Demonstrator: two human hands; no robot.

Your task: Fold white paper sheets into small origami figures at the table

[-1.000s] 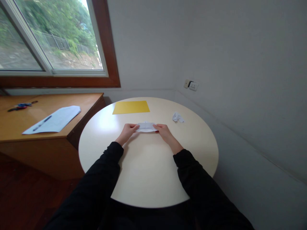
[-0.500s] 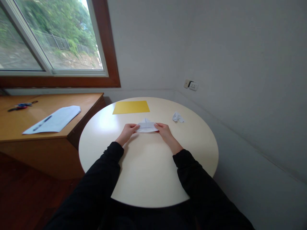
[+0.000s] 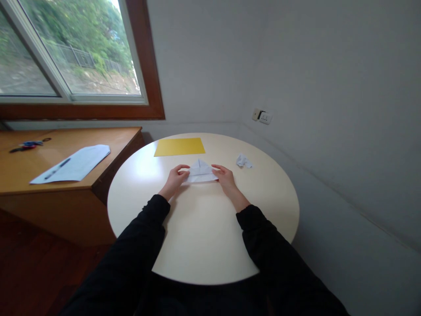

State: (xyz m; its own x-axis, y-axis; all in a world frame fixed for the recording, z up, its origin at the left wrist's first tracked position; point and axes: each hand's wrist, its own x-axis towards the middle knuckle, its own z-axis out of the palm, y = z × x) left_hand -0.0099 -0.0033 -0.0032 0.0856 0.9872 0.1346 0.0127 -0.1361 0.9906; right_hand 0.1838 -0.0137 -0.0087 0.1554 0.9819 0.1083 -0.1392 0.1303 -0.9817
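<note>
A folded sheet of white paper (image 3: 201,173) is held over the middle of the round table, its peak pointing away from me and crease lines running across and down it. My left hand (image 3: 176,179) pinches its left corner between thumb and fingers. On the opposite corner, my right hand (image 3: 225,177) has a similar hold, the thumb on top. Both index fingers are slightly raised. The fingertips beneath the paper are hidden.
On the round cream table (image 3: 204,245), a yellow sheet (image 3: 180,147) lies at the back and crumpled white paper (image 3: 243,161) at the right. A wooden desk (image 3: 66,193) at left bears white sheets (image 3: 82,162), a pen (image 3: 58,168) and blue-and-red items (image 3: 29,145).
The near strip of the paper that stood folded up across the middle has gone down, so more of the peak shows. The fingers of both hands have loosened and lifted a little.
</note>
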